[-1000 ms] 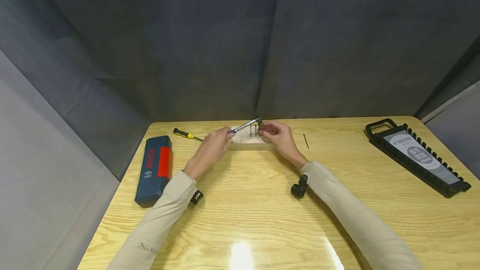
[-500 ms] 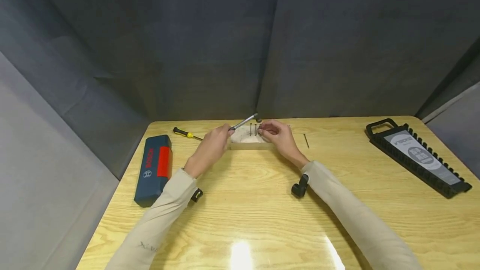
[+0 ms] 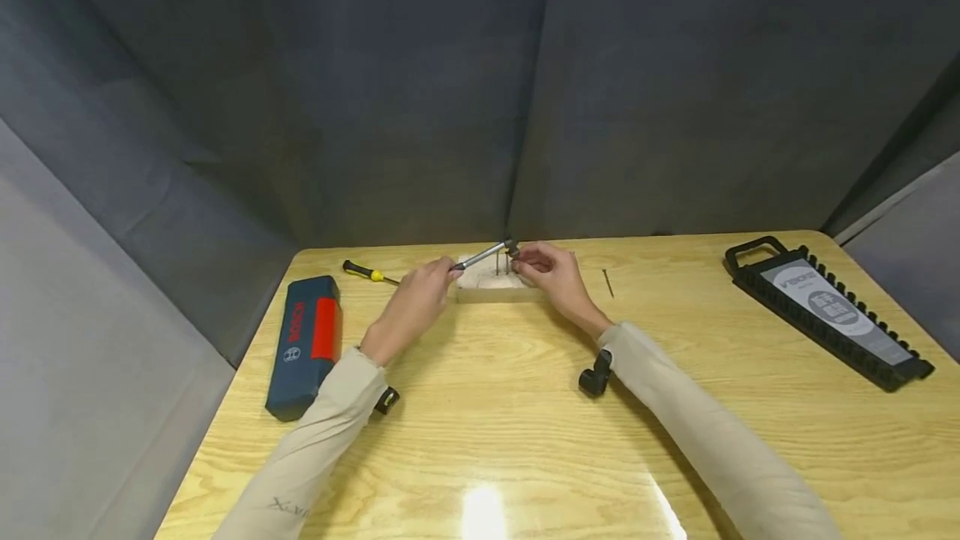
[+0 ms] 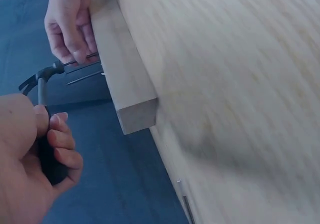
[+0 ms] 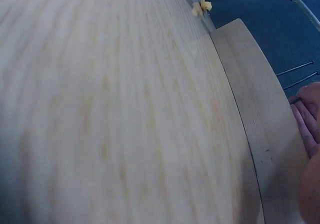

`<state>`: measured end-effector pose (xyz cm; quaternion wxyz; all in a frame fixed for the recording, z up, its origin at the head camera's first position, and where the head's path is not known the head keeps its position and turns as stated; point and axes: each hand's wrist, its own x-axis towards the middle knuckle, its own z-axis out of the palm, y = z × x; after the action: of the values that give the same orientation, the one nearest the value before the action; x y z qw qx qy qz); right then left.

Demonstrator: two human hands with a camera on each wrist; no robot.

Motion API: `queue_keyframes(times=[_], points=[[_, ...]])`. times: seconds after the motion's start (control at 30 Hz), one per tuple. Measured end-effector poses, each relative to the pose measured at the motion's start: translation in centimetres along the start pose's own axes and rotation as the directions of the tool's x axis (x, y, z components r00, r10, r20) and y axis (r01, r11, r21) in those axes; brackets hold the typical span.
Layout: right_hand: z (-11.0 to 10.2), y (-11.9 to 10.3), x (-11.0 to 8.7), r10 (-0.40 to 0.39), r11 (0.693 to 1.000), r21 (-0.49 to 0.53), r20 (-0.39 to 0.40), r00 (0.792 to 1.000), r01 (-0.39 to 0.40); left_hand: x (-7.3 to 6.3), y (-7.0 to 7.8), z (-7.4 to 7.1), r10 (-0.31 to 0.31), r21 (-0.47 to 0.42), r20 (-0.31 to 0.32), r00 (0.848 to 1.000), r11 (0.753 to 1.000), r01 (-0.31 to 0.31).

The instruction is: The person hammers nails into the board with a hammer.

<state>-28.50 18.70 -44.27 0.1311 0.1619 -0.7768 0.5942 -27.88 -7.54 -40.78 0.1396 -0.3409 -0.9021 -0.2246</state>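
My left hand (image 3: 416,298) grips a small claw hammer (image 4: 43,90) by its dark handle. The hammer's head is at the top of a nail (image 5: 295,101), close by the right fingertips; whether they touch is unclear. My right hand (image 3: 557,277) pinches this nail upright against a pale wooden block (image 3: 498,295), its fingers hiding much of it. Just left of that nail, two more nails stand upright in the block, one of them a thin dark nail (image 5: 295,68). The block lies near the table's back edge.
A loose nail (image 3: 608,282) lies right of the block. To the left are a yellow-and-black screwdriver (image 3: 367,272) and a blue case with a red latch (image 3: 303,348). A black tool rack (image 3: 828,315) lies at the right. A dark curtain (image 3: 405,107) hangs behind the table.
The hammer's head was low a second ago, lifted half a second ago, and is down at the pinched nail again now. My right hand keeps its hold. The head view has shifted slightly.
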Motion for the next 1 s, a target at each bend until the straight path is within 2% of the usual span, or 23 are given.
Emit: queue_keyframes(times=[0.1, 0.17, 0.23, 0.3, 0.33, 0.37, 0.43, 0.5, 0.57, 0.63, 0.67, 0.77, 0.83, 1.0], points=[[0.1, 0.0, -0.1, 0.002, 1.000, 0.000, 0.005, 1.000, -0.002, 0.2, 0.2, -0.5, 0.006, 0.000, -0.025, 1.000, 1.000, -0.006], [0.1, 0.0, -0.2, 0.001, 1.000, -0.002, 0.005, 1.000, -0.001, 0.5, 0.4, -1.0, 0.028, -0.016, -0.104, 0.994, 0.999, -0.030], [0.1, -0.1, -0.2, -0.001, 1.000, 0.000, 0.005, 1.000, 0.001, 0.8, 0.7, -1.4, 0.057, -0.046, -0.218, 0.974, 0.997, -0.068], [0.1, -0.3, -0.3, -0.004, 1.000, -0.009, 0.010, 1.000, 0.005, 1.1, 0.8, -1.6, 0.075, -0.078, -0.323, 0.943, 0.991, -0.105], [0.1, -0.4, -0.3, -0.006, 1.000, -0.014, 0.013, 1.000, 0.006, 1.2, 0.9, -1.6, 0.078, -0.094, -0.355, 0.932, 0.988, -0.119], [0.1, -0.5, -0.3, -0.005, 1.000, -0.017, 0.015, 1.000, 0.005, 1.2, 0.9, -1.5, 0.082, -0.098, -0.362, 0.929, 0.987, -0.126], [0.0, -0.5, -0.2, -0.004, 1.000, -0.031, 0.017, 1.000, 0.004, 1.1, 0.6, -1.1, 0.091, -0.080, -0.311, 0.946, 0.989, -0.121], [0.0, -0.4, 0.0, -0.002, 0.999, -0.041, 0.017, 1.000, 0.003, 0.9, 0.3, -0.6, 0.080, -0.060, -0.212, 0.974, 0.994, -0.094], [0.0, 0.4, 0.3, -0.002, 0.999, -0.052, 0.012, 1.000, 0.003, 0.7, 0.0, -0.4, 0.060, -0.029, -0.127, 0.990, 0.998, -0.064], [0.1, 1.3, 0.7, -0.008, 0.998, -0.057, 0.004, 1.000, 0.009, 0.7, -0.2, -0.5, 0.031, -0.040, -0.106, 0.994, 0.999, -0.035], [0.0, 1.8, 0.8, -0.012, 0.998, -0.055, 0.001, 1.000, 0.012, 0.7, -0.2, -0.7, 0.017, -0.062, -0.115, 0.993, 0.998, -0.024], [0.0, 2.9, 1.1, -0.022, 0.998, -0.052, -0.014, 1.000, 0.022, 0.7, -0.2, -1.2, 0.012, -0.083, -0.152, 0.988, 0.996, -0.025], [0.0, 3.1, 1.0, -0.024, 0.999, -0.048, -0.016, 1.000, 0.023, 0.7, -0.2, -1.3, 0.018, -0.084, -0.152, 0.988, 0.996, -0.031], [0.0, 3.3, 0.8, -0.018, 0.998, -0.053, -0.017, 1.000, 0.017, 0.4, -0.1, -0.7, -0.010, -0.062, -0.075, 0.997, 0.998, 0.005]])
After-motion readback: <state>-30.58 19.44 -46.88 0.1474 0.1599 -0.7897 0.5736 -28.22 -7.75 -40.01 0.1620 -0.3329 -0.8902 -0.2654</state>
